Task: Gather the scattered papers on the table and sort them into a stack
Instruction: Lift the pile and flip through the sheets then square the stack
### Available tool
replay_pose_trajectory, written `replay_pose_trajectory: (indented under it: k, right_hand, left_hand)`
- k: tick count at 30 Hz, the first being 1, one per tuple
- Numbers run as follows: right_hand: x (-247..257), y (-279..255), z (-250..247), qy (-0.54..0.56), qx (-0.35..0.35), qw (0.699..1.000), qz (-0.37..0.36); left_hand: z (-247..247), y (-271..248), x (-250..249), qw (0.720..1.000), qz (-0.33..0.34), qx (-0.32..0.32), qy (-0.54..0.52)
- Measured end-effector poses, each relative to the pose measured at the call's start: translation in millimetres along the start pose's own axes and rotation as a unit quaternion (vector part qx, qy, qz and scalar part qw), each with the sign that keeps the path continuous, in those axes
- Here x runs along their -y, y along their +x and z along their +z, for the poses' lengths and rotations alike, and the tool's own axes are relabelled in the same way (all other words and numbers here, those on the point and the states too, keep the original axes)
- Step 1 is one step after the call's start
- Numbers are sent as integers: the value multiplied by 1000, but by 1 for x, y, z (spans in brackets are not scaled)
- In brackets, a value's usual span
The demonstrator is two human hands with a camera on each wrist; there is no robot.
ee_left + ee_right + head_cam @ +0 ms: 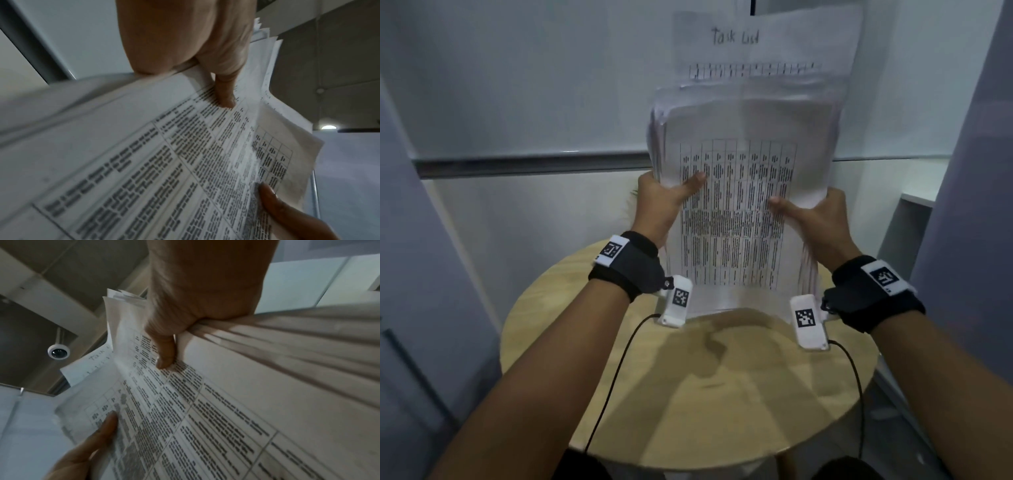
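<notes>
I hold a bundle of white papers upright above the round wooden table. The front sheet carries a printed table; a sheet headed "Task List" sticks up behind it. My left hand grips the bundle's left edge, thumb across the front sheet. On the opposite edge my right hand grips the same way. The left wrist view shows my left hand pinching the papers, and the right wrist view shows my right hand clamped on the fanned edges of the papers. The sheets' tops are uneven.
The tabletop below the papers is bare wood with the hands' shadow on it. A white wall with a grey rail stands close behind. A grey shelf or cabinet is at the right. Wrist-camera cables hang over the table.
</notes>
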State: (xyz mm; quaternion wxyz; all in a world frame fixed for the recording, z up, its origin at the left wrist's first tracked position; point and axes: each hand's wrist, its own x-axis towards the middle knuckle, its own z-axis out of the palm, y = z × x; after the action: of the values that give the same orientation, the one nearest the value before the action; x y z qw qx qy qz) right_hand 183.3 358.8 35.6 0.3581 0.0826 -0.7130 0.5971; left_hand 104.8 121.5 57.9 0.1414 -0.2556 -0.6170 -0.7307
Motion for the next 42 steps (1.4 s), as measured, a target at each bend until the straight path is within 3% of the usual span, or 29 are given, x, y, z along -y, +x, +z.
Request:
replay_pose_trajectory:
  k: [3,6,11,14,18,20,22,24,26,27,29,30,32,35,38,42]
  right_hand:
    - [-15,-15,-5,9,52,997,64]
    - [-34,-31,-4,-35,89,987,127]
    - [-32,-27,11,-52,30,996,64]
    - [-20,-10,22,-172,-53,984,15]
    - [-1,10,16,-302,-71,950,-42]
    - [7,19,0,-338,-37,939,-40]
    - [15,26,-12,-386,18,922,-36]
    - [24,29,-14,-424,86,901,-29]
    - [34,31,-8,-494,146,857,-39]
    - [39,32,-3,-531,167,829,-50]
    - [47,36,7,-571,202,794,-61]
    - [50,38,11,-579,219,783,-61]
    - [54,40,18,-596,254,760,-51]
    - [53,35,26,-609,314,727,-39]
    - [49,28,33,-617,340,709,-37]
    - [49,31,40,-630,337,699,-44]
  left_hand:
    - [-16,-18,36,993,-93,74,13]
    - [-22,-42,71,985,-150,77,39]
    - [-9,-39,56,995,-93,28,-4]
    - [5,-24,44,991,-129,-39,-17]
    - [7,-12,17,986,-164,29,27]
    - [-10,4,-2,993,-118,-2,21]
    - [-34,21,-26,998,-28,-59,16]
    - [-54,32,-47,985,92,-60,133]
    - [-67,39,-64,931,189,41,311]
    - [-70,39,-71,902,193,120,367]
    - [-74,35,-79,864,129,255,415]
    - [-75,33,-76,862,100,285,406]
    - [-80,24,-56,900,73,267,338]
    - [-91,3,-17,960,50,164,222]
    - [-100,-16,12,977,-2,123,174]
    - [-107,-39,34,981,-57,157,98]
